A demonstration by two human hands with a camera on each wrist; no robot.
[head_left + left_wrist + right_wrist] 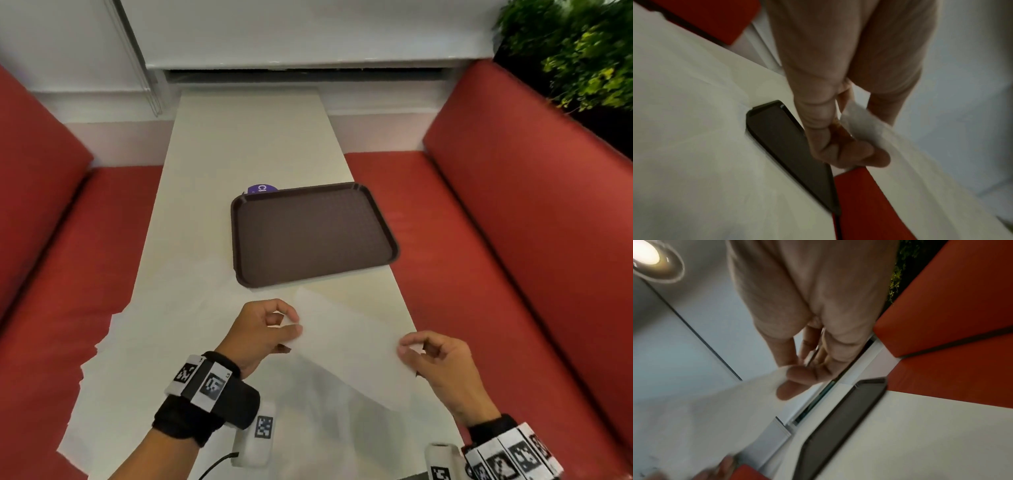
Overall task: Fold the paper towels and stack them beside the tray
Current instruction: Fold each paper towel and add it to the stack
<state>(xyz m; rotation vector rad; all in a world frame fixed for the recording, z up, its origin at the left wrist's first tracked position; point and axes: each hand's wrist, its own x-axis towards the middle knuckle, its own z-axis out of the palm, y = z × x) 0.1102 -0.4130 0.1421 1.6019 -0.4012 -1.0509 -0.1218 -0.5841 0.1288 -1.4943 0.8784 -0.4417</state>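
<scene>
A single white paper towel [346,346] is held up off the table [239,144], on the near side of the brown tray [308,233] and apart from its near rim. The sheet's long axis is judged to run slantwise from near the tray's near edge down toward the person, with its upper edge stretched between the two hands.

The left hand [260,329] is seen pinching the sheet's left edge between thumb and forefinger, the other fingers curled; in the left wrist view the fingertips [863,154] are pressed together on a bunched corner of the towel. The right hand [435,359] pinches the right edge likewise, on the side farther from the tray; in the right wrist view the thumb [797,374] lies on the paper. The left hand is the nearer to the tray.

The sheet hangs below and between the fingers, so a fold is judged to call for bringing the pinched edge down and across.

More white paper towels [113,342] are seen lying spread to the left of the tray and nearer the person, overhanging the table edge. Red bench seats [513,222] flank the table.
</scene>
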